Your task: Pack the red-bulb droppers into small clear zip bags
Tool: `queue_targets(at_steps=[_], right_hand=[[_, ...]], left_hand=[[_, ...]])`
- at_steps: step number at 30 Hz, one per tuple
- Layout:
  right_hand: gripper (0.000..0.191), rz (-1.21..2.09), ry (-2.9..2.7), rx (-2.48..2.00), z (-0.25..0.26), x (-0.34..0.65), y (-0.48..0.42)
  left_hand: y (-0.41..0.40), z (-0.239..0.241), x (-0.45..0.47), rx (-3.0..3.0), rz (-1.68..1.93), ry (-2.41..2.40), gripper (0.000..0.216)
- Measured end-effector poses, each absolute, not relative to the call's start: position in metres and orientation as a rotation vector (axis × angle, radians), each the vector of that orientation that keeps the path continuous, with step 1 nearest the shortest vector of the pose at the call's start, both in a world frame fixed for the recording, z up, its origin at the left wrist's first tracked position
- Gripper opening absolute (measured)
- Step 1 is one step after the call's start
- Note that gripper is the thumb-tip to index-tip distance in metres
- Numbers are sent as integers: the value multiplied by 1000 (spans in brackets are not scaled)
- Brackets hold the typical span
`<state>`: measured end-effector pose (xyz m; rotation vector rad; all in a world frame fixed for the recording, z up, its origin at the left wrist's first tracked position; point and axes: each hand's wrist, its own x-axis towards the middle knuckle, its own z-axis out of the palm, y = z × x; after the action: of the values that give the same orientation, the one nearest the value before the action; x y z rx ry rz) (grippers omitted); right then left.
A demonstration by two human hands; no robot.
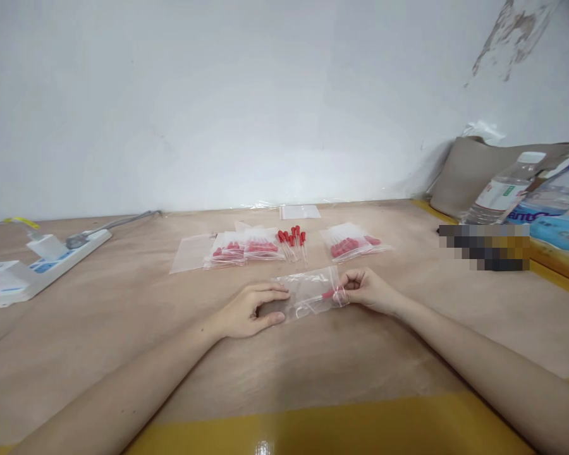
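A small clear plastic bag [308, 292] lies on the brown table [123, 316] between my hands. My left hand [251, 309] pinches the bag's left end with thumb and fingers. My right hand [367, 289] is closed at the bag's right end, on a red-capped dropper [332, 293] that sits half inside the bag. Behind them lie loose red-capped droppers [293, 241], filled bags of droppers [246, 248] to the left and another filled bag [351, 243] to the right.
A white power strip [52, 265] with a cable lies at far left. An empty clear bag [299, 212] sits by the wall. At right are a grey bag [474, 174], water bottles [505, 189] and a blue packet [559, 230]. Yellow tape [360, 423] edges the table front.
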<state>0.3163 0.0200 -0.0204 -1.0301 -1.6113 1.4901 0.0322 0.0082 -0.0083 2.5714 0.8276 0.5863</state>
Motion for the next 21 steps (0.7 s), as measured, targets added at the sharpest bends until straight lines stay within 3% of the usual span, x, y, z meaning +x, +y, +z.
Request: queue_targets(at_steps=[7,13,21], right_hand=[[28,1359,-2041,-918,-5,328,18],[34,1552,-1583,-1017,-11,326,16],[32,1305,-1718,-1147,-15,312,8]], left_hand=[[8,-9,34,2585,606,849,37],[8,-11,33,2613,597,879,37],[7,-11,33,2632,632,909,41]])
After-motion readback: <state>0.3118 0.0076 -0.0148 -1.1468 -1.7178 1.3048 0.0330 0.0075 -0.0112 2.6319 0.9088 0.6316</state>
